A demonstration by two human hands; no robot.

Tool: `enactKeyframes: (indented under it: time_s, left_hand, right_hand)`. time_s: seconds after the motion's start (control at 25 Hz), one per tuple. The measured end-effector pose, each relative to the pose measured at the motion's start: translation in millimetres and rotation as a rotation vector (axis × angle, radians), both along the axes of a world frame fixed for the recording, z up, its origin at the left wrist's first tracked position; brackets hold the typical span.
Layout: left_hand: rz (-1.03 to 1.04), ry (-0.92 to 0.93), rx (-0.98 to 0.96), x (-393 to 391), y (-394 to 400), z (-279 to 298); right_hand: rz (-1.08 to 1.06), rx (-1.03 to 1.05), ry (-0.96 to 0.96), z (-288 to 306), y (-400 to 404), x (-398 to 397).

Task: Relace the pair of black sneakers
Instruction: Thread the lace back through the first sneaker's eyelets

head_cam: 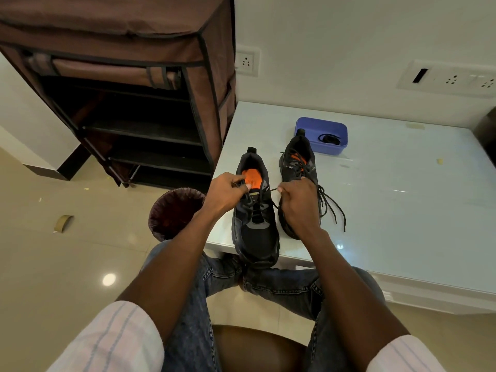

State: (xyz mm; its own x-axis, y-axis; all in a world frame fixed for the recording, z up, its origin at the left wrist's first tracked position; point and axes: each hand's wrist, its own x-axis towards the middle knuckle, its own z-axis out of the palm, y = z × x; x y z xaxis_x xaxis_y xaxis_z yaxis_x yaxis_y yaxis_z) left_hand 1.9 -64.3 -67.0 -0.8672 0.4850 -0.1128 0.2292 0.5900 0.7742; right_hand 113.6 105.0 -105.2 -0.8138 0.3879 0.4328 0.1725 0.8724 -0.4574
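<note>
Two hands pinch the near sneaker's lace.

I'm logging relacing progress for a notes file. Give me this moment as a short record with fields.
left hand: pinches the lace at the near sneaker's upper eyelets
right hand: pinches the same lace's other end
far sneaker: laced, ends trailing loose on the table
blue tub: behind the sneakers, holds a small black item
progress: near sneaker partly laced

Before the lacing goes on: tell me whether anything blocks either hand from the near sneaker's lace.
Nothing visible does. The left hand and right hand each already pinch the lace over the near sneaker.
</note>
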Motion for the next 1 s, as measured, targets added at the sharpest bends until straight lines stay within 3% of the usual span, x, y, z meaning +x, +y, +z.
enactKeyframes:
  time_s: [0.16, 0.72, 1.0]
  left_hand:
    - [-0.005, 0.004, -0.012, -1, -1, 0]
    - [-0.023, 0.004, -0.014, 3, -1, 0]
    - [-0.014, -0.051, -0.013, 20, -12, 1]
  right_hand:
    - [-0.251, -0.033, 0.035, 8, 23, 10]
    - [-0.322, -0.020, 0.064, 1, 11, 10]
    - [-0.172, -0.227, -0.075, 8, -19, 18]
